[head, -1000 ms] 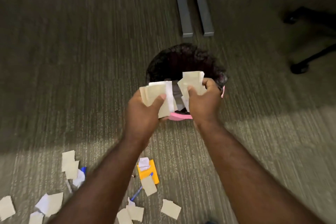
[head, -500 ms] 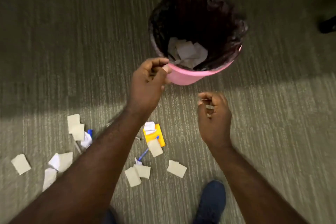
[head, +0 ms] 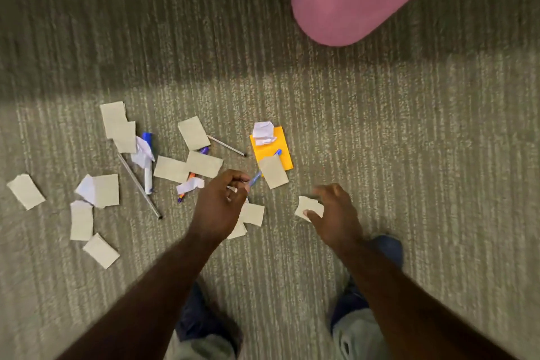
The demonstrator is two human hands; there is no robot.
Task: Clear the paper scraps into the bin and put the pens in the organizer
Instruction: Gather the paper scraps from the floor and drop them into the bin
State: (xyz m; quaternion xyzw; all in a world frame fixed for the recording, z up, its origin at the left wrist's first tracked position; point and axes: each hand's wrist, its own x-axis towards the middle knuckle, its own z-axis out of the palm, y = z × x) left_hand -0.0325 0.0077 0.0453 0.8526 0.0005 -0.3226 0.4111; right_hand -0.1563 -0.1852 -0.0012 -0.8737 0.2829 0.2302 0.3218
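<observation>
Reaching down, right hand [head: 336, 215] pinching scrap [head: 309, 207].

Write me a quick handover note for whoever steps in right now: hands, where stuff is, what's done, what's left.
Left hand: curled above the scraps, near the blue pen; a grasp cannot be confirmed.
Right hand: closing on one paper scrap.
Pink bin: on the carpet ahead; its inside is out of view.
Left: many scraps on the carpet, the orange note, plus the marker and other pens. No organizer in view.
</observation>
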